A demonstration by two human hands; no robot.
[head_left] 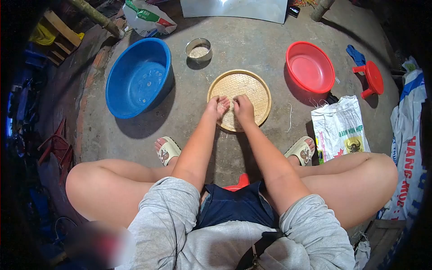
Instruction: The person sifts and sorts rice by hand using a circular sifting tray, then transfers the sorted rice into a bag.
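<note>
A round woven tray with a raised rim lies on the floor in front of me, with pale grains spread on it. Over its left part, my left hand is turned palm up with some grains in it, fingers slightly curled. Close by on the right, my right hand is over the tray with its fingertips pinched together; what they hold, if anything, is too small to make out. The two hands are a small gap apart.
A blue basin stands left, a metal bowl of grains behind the tray. To the right are a red basin, a red stool and a printed white sack. A metal sheet lies at the back.
</note>
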